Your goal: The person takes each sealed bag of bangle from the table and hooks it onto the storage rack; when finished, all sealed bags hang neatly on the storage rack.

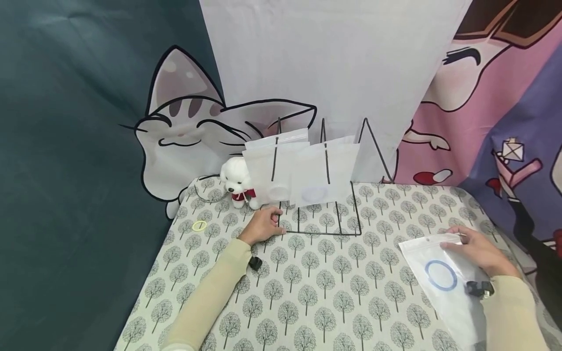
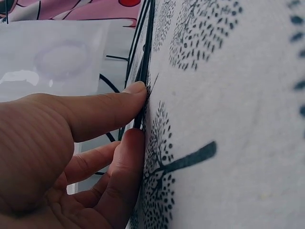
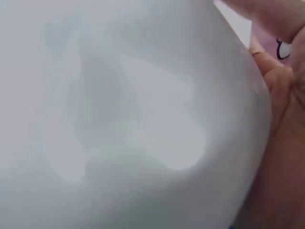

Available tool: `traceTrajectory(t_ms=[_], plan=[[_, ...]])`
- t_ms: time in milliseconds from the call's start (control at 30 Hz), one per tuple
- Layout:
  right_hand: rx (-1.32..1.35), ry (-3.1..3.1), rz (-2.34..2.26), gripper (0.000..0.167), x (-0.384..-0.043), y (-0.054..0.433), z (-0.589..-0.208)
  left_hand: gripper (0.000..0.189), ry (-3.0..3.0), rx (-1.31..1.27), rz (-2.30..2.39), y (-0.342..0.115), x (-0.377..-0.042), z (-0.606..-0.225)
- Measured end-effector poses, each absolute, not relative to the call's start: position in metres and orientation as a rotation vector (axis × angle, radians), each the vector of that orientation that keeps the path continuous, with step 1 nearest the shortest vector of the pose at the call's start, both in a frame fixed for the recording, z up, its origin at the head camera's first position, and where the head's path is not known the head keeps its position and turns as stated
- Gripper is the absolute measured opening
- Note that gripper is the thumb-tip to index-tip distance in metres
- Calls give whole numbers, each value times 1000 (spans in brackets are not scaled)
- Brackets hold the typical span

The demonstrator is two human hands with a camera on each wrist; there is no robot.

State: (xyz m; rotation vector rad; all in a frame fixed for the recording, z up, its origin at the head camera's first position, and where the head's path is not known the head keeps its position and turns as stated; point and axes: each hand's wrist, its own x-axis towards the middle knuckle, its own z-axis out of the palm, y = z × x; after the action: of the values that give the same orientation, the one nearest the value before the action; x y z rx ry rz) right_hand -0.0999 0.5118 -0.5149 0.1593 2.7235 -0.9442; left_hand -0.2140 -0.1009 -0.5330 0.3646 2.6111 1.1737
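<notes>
My left hand [image 1: 262,225] is at the front left corner of a black wire rack [image 1: 325,234]. In the left wrist view the thumb and index finger pinch its dark wire close to the cloth. Two whitish zip bags hang on the rack: the left bag [image 1: 268,165] shows a pale ring shape, the right bag [image 1: 338,168] a faint lilac one. Over the table's right side, my right hand [image 1: 480,248] grips the top edge of another zip bag [image 1: 432,258] with a blue ring [image 1: 441,275] visible. That bag's pale sheet [image 3: 119,114] fills most of the right wrist view.
A white toy dog [image 1: 237,180] in a red garment stands left of the rack. A small yellow ring [image 1: 199,226] lies on the tree-print tablecloth [image 1: 290,297]. Cartoon-printed curtains [image 1: 333,58] hang behind the table.
</notes>
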Motion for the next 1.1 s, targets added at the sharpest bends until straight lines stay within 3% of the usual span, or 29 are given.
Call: traceTrajectory(t_ms=[333,600,1100], plan=[[102,2515,-1424,21,-98,494,-498,68,2613,347,1169,-100,-213,-532],[-27,2551,-1498,12,-95,472,-469,68,2616,344,1169,-100,-216,-533],[-172,2744,-1514,21,-93,429,-424,68,2597,344,1171,-102,-216,-533]])
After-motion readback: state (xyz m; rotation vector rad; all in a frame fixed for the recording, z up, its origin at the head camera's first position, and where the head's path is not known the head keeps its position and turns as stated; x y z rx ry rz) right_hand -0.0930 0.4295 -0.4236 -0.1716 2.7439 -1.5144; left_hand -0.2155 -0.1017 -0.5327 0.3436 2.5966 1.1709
